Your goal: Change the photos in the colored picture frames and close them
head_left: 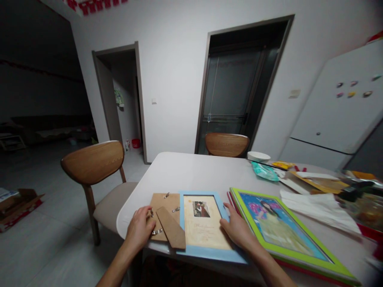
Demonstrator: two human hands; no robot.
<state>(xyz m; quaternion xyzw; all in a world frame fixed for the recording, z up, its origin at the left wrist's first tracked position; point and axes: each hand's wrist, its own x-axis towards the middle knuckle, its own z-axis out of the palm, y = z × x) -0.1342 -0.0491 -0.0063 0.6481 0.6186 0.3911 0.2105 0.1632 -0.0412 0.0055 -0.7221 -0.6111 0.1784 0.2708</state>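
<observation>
A light blue picture frame (216, 255) lies face up near the table's front edge, a cream sheet (196, 235) with a small photo inside it. Against its left side is a brown backing board (158, 198) with metal clips and a slanting stand leg (172, 231). My left hand (139, 225) is curled around the board's left edge, fingertips by a clip. My right hand (237, 229) grips the blue frame's right side, thumb over the front. Just right of that hand lies a green picture frame (302, 243), stacked on something red-edged.
Along the right of the white table (191, 169) are a white bowl (259, 156), a teal packet (265, 171), white paper (321, 209) and blurred clutter. Wooden chairs stand at the left (95, 161) and far side (227, 144). A fridge (338, 107) stands behind at right.
</observation>
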